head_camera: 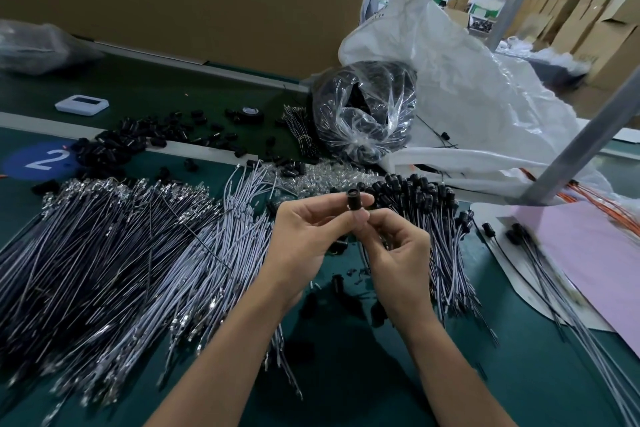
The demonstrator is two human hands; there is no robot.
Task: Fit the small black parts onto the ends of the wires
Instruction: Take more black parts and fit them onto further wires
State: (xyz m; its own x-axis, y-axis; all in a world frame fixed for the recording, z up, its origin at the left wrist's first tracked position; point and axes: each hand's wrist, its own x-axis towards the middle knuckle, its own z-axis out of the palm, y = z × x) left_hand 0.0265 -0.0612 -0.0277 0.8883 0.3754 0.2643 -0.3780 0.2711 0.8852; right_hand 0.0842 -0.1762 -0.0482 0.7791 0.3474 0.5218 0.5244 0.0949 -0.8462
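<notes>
black part [354, 202] is pinched upright by fingers of left hand [304, 232] | right hand [398, 253] fingers are curled just below it, their hold cannot be told

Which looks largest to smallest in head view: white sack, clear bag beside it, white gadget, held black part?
1. white sack
2. clear bag
3. white gadget
4. black part, smallest even though nearest the camera
</notes>
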